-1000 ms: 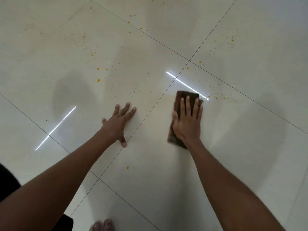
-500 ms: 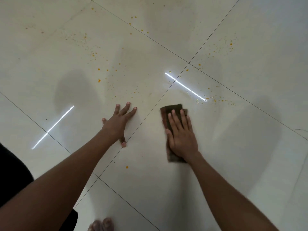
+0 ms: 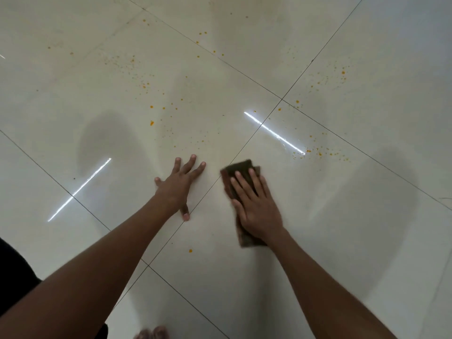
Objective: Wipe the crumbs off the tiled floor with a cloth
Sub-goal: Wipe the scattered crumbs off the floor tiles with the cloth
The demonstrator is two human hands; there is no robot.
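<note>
From the head view, the right hand (image 3: 256, 206) presses flat on the brown cloth (image 3: 241, 167), straight fingers (image 3: 254, 178) slightly apart, its far edge showing beyond them. Left of the cloth, the left hand (image 3: 177, 187) rests splayed on the tiled floor (image 3: 342, 216). Orange crumbs (image 3: 151, 123) lie beyond the cloth.

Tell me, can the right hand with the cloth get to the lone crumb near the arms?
Probably yes. The crumb lies on bare floor just left of the cloth, with nothing between it and the right hand.

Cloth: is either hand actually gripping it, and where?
No grip. The right hand presses the cloth flat on the floor, fingers straight. The left hand rests on bare tile.
</note>
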